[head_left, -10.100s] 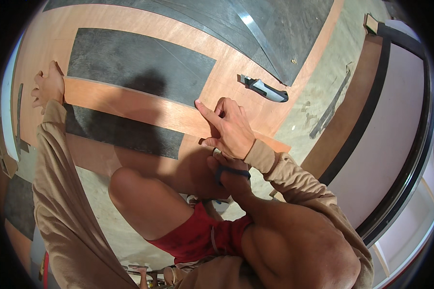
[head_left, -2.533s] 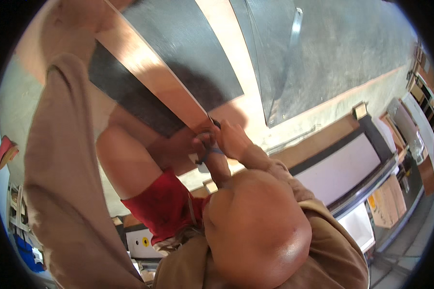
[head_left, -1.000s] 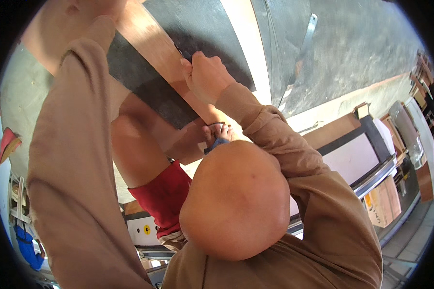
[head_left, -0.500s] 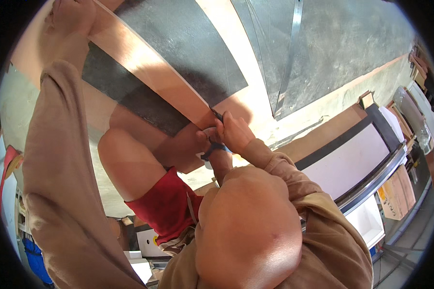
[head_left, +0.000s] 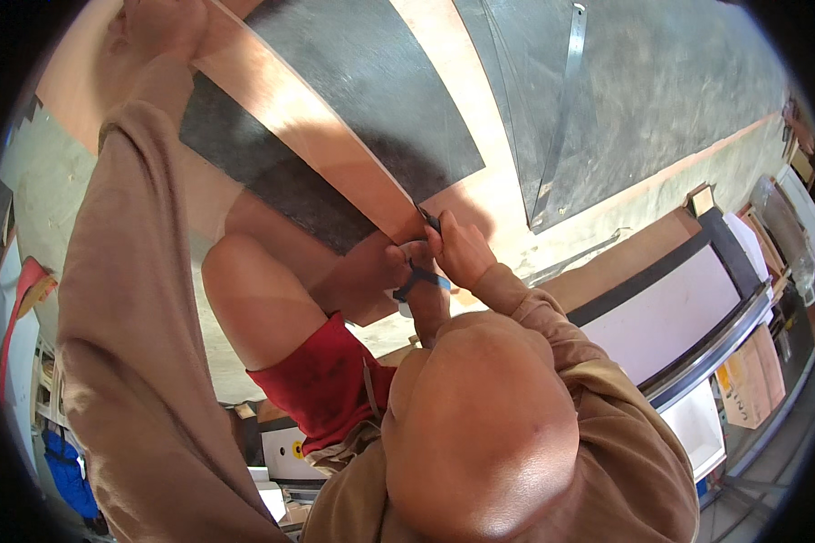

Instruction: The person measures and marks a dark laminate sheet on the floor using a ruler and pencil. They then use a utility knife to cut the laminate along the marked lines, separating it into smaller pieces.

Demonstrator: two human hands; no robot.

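Observation:
A long tan strip (head_left: 326, 136) with a pale edge runs slantwise from the upper left to the middle, over dark sheet pieces. My left hand (head_left: 165, 27) presses on its far upper end, with fingers partly cut off by the picture's rim. At the strip's near end, my right hand (head_left: 465, 252) grips a slim dark-handled cutting tool, probably a knife (head_left: 431, 220). Its tip touches or nearly touches the strip's pale edge. A foot in a blue-strapped sandal (head_left: 422, 276) is right beside my right hand, close to the strip's near end.
A metal ruler (head_left: 563, 109) lies on the large dark sheet (head_left: 670, 109) at the right. A dark-framed white panel (head_left: 661, 308) and a cardboard box (head_left: 752, 380) stand at the lower right. My bare left knee (head_left: 258, 285) is near the strip.
The whole view has shifted, so everything sits slightly farther right and lower. Both hands keep their places on the strip and the tool, and the tool shows a little more plainly.

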